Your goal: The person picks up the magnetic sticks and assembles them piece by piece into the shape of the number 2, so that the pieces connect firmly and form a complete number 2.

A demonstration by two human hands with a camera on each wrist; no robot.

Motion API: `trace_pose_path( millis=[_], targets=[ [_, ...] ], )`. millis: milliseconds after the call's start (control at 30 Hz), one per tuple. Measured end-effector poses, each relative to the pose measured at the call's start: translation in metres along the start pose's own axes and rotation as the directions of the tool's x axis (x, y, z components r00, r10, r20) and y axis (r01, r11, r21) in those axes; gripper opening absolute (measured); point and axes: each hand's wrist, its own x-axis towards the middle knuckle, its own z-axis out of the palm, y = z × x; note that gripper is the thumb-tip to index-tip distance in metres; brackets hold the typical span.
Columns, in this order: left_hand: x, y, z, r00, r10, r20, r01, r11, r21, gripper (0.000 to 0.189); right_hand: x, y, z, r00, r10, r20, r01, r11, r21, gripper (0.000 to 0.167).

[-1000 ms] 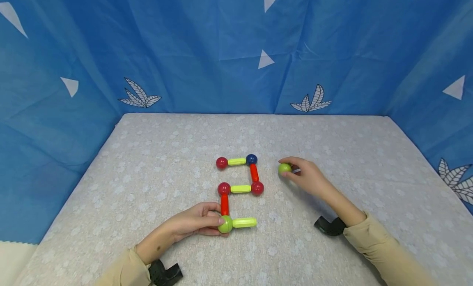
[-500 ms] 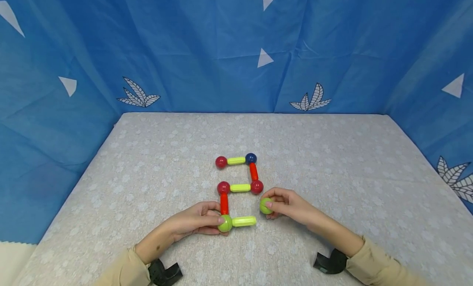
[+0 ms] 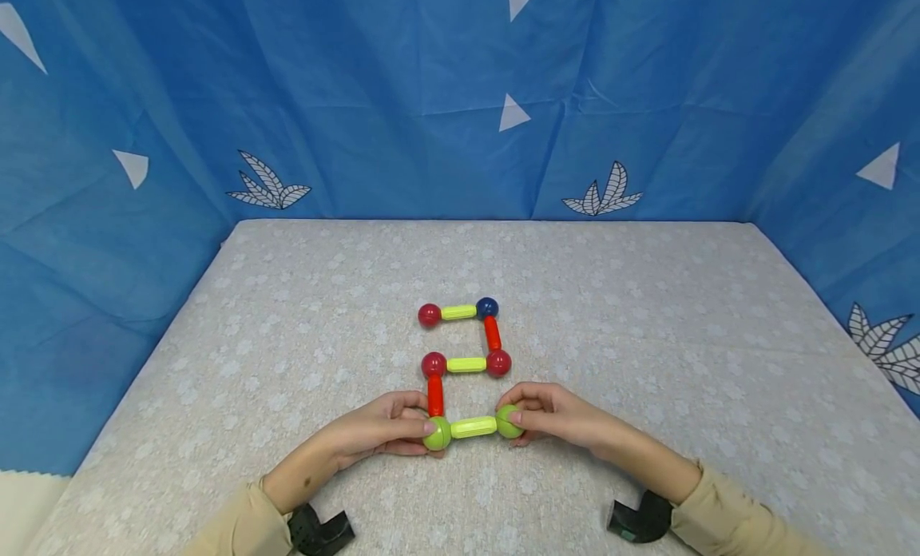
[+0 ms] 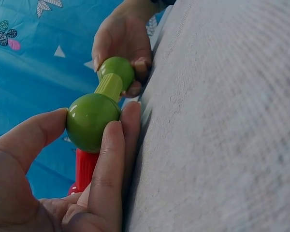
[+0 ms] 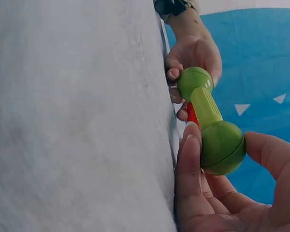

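My left hand (image 3: 381, 428) pinches a green ball (image 4: 93, 123) between thumb and fingers, at the near left corner of a ball-and-rod figure. From that ball a yellow-green rod (image 3: 474, 426) runs right to a second green ball (image 5: 223, 148), which my right hand (image 3: 557, 416) pinches; the rod's end meets it. A red rod (image 3: 435, 395) leads from the left ball back to a red ball (image 3: 434, 364). Another yellow-green rod (image 3: 466, 365) joins that to a red ball (image 3: 499, 363) on the right.
Behind these, a red rod (image 3: 492, 333) leads to a blue ball (image 3: 487, 307), then a yellow-green rod (image 3: 458, 311) to a red ball (image 3: 430, 315). The figure lies on a pale patterned tablecloth (image 3: 683, 316). A blue curtain (image 3: 359, 101) borders the table.
My right hand has brought its green ball leftward and nearer to me, from apart to the free end of the near yellow-green rod. My left hand has kept its hold in place.
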Motion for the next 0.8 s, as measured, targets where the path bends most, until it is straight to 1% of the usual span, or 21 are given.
trace_pose_path(
  millis=[100,233,367,467,567,667,800],
  targets=[
    [0.0002,-0.0002,-0.0003,1.0,0.002,-0.003,-0.002,1.0,0.0,0.035,0.0002,0.0011,0.0009,1.0,0.012,0.001,-0.012,1.0,0.015,0.031],
    [-0.0002,-0.0002,-0.0005,1.0,0.005,-0.004,-0.005,1.0,0.004,0.037,-0.0001,0.0005,0.002,1.0,0.01,-0.005,-0.01,1.0,0.001,0.031],
    [-0.0002,-0.0009,-0.0004,1.0,0.012,-0.02,-0.012,1.0,0.008,0.043,-0.0004,0.0014,0.0006,1.0,-0.027,0.014,0.028,0.998,-0.052,0.03],
    [0.0003,-0.0011,0.0006,0.998,0.025,-0.058,-0.024,1.0,0.02,0.051,-0.0005,0.0032,-0.0016,0.998,-0.063,0.023,0.065,0.993,-0.103,0.03],
    [0.0003,-0.0006,0.0021,0.99,0.055,-0.126,-0.046,0.996,0.077,0.058,0.0001,0.0045,-0.0021,0.996,-0.088,-0.012,0.085,0.981,-0.175,0.03],
    [0.0008,0.0001,0.0035,0.977,0.104,-0.184,-0.075,0.984,0.159,0.058,0.0007,0.0051,-0.0019,0.991,-0.12,-0.06,0.102,0.963,-0.251,0.03],
    [0.0017,0.0006,0.0053,0.962,0.156,-0.225,-0.098,0.964,0.249,0.059,0.0013,0.0051,-0.0014,0.982,-0.161,-0.102,0.122,0.942,-0.314,0.031]
  ],
)
